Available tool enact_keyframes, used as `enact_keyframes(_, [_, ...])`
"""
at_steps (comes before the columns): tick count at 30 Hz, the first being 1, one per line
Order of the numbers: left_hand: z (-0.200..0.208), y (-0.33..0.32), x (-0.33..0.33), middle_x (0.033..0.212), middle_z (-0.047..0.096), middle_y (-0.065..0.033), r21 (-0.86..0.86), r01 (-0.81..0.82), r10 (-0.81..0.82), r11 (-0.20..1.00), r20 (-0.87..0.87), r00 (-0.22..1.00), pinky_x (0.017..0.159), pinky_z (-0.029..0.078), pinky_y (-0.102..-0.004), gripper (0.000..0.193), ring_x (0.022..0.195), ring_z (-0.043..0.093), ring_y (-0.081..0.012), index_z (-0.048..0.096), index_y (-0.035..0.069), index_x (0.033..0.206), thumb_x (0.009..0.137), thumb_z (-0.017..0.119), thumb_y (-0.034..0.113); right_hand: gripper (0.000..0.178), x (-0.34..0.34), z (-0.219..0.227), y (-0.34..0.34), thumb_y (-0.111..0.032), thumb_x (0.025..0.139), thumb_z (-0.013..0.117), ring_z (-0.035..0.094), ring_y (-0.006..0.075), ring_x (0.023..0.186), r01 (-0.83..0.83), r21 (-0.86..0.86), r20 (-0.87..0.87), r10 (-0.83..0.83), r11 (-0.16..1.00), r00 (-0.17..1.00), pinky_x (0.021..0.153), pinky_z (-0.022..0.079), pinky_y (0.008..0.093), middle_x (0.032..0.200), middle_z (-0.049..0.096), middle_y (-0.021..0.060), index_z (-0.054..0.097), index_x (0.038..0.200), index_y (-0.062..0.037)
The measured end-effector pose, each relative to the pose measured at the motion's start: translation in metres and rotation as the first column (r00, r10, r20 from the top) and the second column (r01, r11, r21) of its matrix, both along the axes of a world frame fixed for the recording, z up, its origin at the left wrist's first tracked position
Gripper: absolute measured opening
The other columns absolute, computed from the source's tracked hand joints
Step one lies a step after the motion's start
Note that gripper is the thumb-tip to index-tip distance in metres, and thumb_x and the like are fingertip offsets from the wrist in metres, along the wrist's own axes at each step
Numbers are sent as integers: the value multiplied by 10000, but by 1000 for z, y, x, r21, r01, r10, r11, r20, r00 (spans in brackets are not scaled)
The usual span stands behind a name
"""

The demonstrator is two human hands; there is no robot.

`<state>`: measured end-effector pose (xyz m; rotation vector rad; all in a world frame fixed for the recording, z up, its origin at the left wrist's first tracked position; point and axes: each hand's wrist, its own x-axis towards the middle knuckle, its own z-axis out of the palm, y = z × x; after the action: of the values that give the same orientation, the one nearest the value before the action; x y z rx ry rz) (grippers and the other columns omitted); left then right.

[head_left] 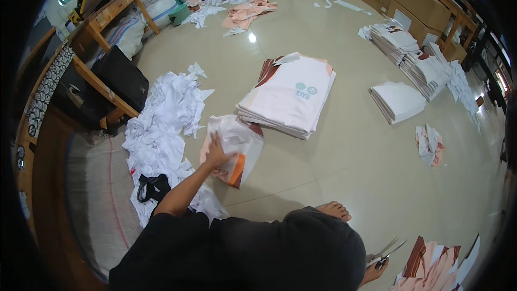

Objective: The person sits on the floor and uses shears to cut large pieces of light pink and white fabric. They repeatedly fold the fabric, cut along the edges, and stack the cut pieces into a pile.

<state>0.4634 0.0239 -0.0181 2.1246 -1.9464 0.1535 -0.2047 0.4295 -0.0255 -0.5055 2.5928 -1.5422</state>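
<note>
On the glossy, pale tiled floor, seen from the head camera, the left hand lies flat with fingers spread on a soft folded garment of white and peach cloth with an orange-brown panel at its lower edge. That garment lies just left of a neat, squared stack of folded shirts, pale pink and white with a small teal print on top and rust-brown edges showing at the back. Left of the hand sprawls a crumpled heap of thin white scraps, ragged and wrinkled, with a black strap-like piece lying on it. At the lower right the right hand is closed about the handles of metal scissors, blades pointing up and right, near loose peach and brown cut pieces. Farther right lie tidy white folded stacks and cardboard boxes. A bare foot rests on the floor beside the dark trousers.
</note>
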Motion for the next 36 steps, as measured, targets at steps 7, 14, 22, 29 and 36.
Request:
enact_keyframes(7, [-20,-30,95,1289,612,-244,-44,35,-39,998,-98,994,1114,419,-484,619,1232,563,-453,567,74,1426,812,617,16,472,10,-16,-14,50,942,646,647,237,1107,9,-94,141,4,996,990,967,543,339,1303,632,177,545,1403,46])
enact_keyframes(14, [139,-68,46,1001,703,-90,-497,91,-367,863,-491,790,764,551,-298,206,854,668,-175,692,-36,1090,918,581,-19,503,-14,12,-2,118,909,645,654,202,1082,119,-224,81,-104,967,991,929,554,312,1252,636,160,542,1397,54])
enact_keyframes(22, [235,-79,35,936,690,-203,197,626,-624,755,-79,777,741,539,-413,227,842,685,-341,703,-6,952,743,688,81,489,-3,5,-29,79,902,689,664,198,1013,218,-221,335,-136,951,932,841,563,295,1196,647,152,550,1370,66])
enact_keyframes(29, [91,-174,63,1178,677,-313,298,367,-278,881,-301,912,843,566,-506,539,945,713,-443,625,-15,1287,835,679,275,469,4,-16,-29,94,901,663,687,211,889,325,-367,437,-147,871,887,770,595,318,1169,645,171,546,1355,77])
enact_keyframes(36, [48,-34,-61,1639,233,-284,323,-261,270,910,16,963,1111,396,-538,1013,1428,381,-486,313,22,1551,804,799,505,436,-7,-5,-9,99,905,657,686,217,871,329,-301,359,-213,895,909,752,598,325,1134,652,171,549,1327,79])
